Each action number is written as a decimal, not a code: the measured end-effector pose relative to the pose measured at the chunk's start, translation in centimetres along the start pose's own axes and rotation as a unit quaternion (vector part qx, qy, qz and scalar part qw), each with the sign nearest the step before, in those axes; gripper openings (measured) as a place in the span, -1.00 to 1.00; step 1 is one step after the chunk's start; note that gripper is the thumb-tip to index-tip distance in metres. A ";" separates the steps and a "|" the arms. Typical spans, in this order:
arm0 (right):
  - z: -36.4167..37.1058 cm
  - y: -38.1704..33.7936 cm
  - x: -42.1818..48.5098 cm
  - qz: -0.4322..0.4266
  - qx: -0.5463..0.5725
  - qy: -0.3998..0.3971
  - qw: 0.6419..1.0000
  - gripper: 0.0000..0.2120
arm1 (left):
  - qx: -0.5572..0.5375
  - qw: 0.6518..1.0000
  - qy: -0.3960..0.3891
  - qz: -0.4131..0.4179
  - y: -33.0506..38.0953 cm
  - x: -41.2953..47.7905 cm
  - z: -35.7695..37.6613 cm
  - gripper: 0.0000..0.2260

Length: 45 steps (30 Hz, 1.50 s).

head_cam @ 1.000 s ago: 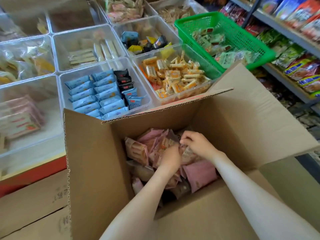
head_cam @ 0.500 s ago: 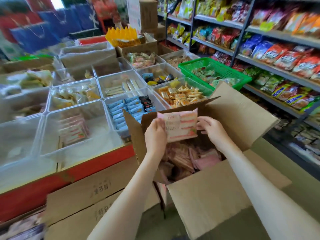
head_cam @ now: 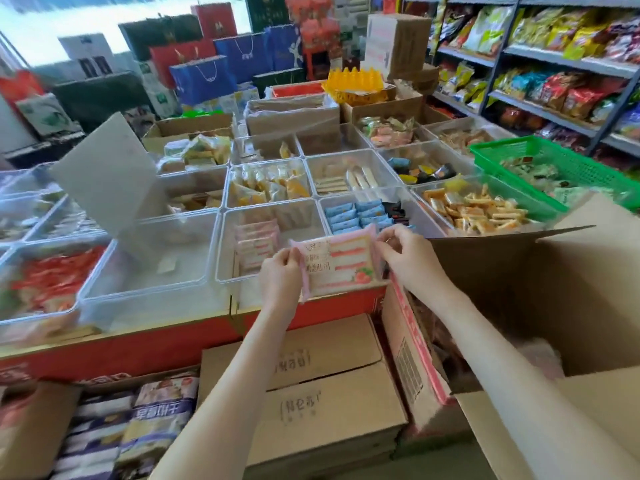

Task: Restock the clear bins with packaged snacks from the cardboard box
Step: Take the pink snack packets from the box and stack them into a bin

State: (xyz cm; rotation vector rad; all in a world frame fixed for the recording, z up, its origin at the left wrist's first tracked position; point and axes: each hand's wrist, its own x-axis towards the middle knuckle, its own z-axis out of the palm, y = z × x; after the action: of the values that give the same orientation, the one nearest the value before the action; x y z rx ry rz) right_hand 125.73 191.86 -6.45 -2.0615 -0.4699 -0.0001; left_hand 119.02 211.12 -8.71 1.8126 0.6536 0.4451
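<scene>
A pink-and-white snack packet (head_cam: 337,263) is held up between both hands over the front edge of a clear bin (head_cam: 221,258). My left hand (head_cam: 280,275) grips its left edge and my right hand (head_cam: 405,252) pinches its top right corner. That bin holds a few matching pink packets (head_cam: 254,240) at its back left. The open cardboard box (head_cam: 540,306) stands to the right, with more pink packets (head_cam: 540,355) dimly seen inside.
Many clear bins of other snacks cover the red-fronted display table (head_cam: 138,348). A green basket (head_cam: 554,161) sits at the right rear. Closed cartons (head_cam: 311,382) are stacked below the table edge. Shelves of bagged snacks (head_cam: 554,64) line the right wall.
Both hands lifted a pink packet out of the cardboard box and carried it left, over the clear bin. The camera view rose and turned left.
</scene>
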 end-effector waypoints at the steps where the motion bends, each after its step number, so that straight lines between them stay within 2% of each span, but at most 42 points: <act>1: 2.2 -0.7 1.2 -0.003 -0.009 -0.005 1.000 -0.89 | 0.012 1.000 0.019 -0.006 -0.8 1.5 -1.3 -0.75; 6: 13.6 -1.9 9.2 0.022 -0.007 -0.037 0.999 -0.87 | 0.070 0.994 0.070 -0.049 -5.5 11.3 -6.6 -0.71; 10: 22.4 0.6 15.9 0.099 0.002 -0.073 0.992 -0.79 | 0.106 0.987 0.085 -0.080 -9.1 19.4 -7.7 -0.75; 14: 28.8 4.6 20.4 0.165 -0.046 -0.105 0.980 -0.84 | 0.121 0.984 0.005 -0.134 -14.0 25.7 -5.9 -0.77; 18: 32.8 7.6 22.5 0.213 -0.082 -0.135 0.964 -0.84 | 0.079 0.969 -0.065 -0.226 -17.6 28.5 -4.3 -0.74; 21: 34.8 8.6 23.6 0.230 -0.119 -0.142 0.955 -0.70 | 0.060 0.956 -0.110 -0.265 -18.5 29.4 -3.4 -0.64; 22: 35.2 8.6 23.8 0.236 -0.113 -0.161 0.952 -0.63 | 0.045 0.955 -0.112 -0.270 -18.9 29.6 -3.3 -0.60; 24: 35.6 9.1 23.8 0.253 -0.089 -0.251 0.930 -0.52 | 0.014 0.957 -0.109 -0.270 -19.6 29.9 -3.1 -0.51; 26: 35.4 9.4 23.6 0.253 -0.064 -0.327 0.908 -0.51 | -0.002 0.956 -0.107 -0.272 -19.9 30.1 -3.1 -0.44; 28: 34.3 9.2 23.2 0.246 -0.041 -0.349 0.903 -0.51 | 0.008 0.956 -0.101 -0.277 -19.3 29.9 -3.1 -0.49; 31: 31.5 7.4 22.8 0.206 -0.086 -0.334 0.916 -0.53 | 0.038 0.954 -0.072 -0.287 -17.8 29.0 -2.8 -0.58; 33: 29.1 6.1 22.7 0.170 -0.130 -0.302 0.929 -0.53 | 0.068 0.955 -0.040 -0.286 -15.9 28.1 -2.3 -0.58; 35: 26.4 5.1 22.5 0.136 -0.137 -0.265 0.945 -0.51 | 0.084 0.968 -0.050 -0.230 -12.9 26.7 -1.0 -0.63; 38: 20.7 3.3 21.2 0.096 -0.124 -0.226 0.961 -0.55 | 0.120 0.978 -0.118 -0.121 -7.4 23.0 2.2 -0.65; 42: 10.5 2.6 17.6 0.063 -0.095 -0.167 0.979 -0.72 | 0.122 0.978 -0.171 -0.002 -0.4 15.3 7.6 -0.71; 45: 1.8 3.9 12.6 0.055 -0.053 -0.102 0.992 -0.82 | 0.148 0.968 -0.183 0.091 3.9 7.8 11.9 -0.75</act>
State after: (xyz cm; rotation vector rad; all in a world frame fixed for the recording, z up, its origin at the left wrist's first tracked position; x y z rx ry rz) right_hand 138.30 195.74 -8.23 -2.2008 -0.4888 0.2600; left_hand 132.93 206.32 -8.96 2.1785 0.3082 0.1252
